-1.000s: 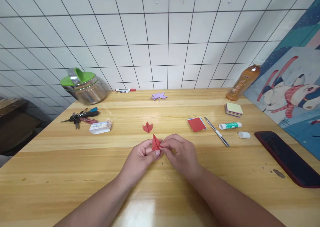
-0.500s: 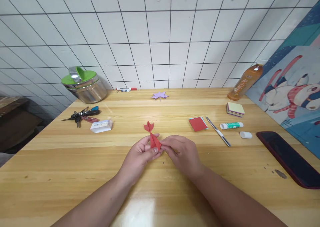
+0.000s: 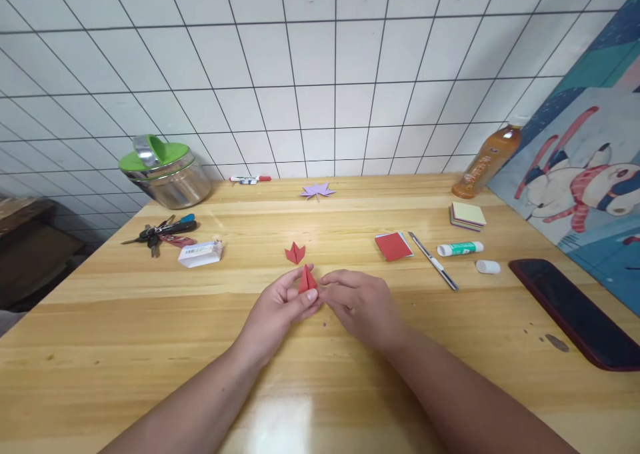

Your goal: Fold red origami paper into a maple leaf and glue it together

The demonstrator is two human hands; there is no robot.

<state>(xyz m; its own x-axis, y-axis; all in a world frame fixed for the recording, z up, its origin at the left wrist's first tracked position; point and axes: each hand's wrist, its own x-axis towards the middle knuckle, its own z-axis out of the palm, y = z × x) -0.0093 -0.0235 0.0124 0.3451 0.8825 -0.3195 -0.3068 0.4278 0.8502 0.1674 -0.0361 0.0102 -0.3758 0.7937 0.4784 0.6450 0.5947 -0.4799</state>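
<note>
I have both hands pinching a small folded red paper piece (image 3: 307,280) — left hand (image 3: 278,309) at its 7 o'clock, right hand (image 3: 358,303) at 4 — above the wooden desk (image 3: 150,321). One finished red folded petal (image 3: 295,253) lies at 11 o'clock; red square sheets (image 3: 393,246) remain unfolded.

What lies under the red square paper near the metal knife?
Under the red square paper a light blue sheet shows along its right and top edges. The red sheet covers the rest of it, so any further sheets below stay hidden.
</note>
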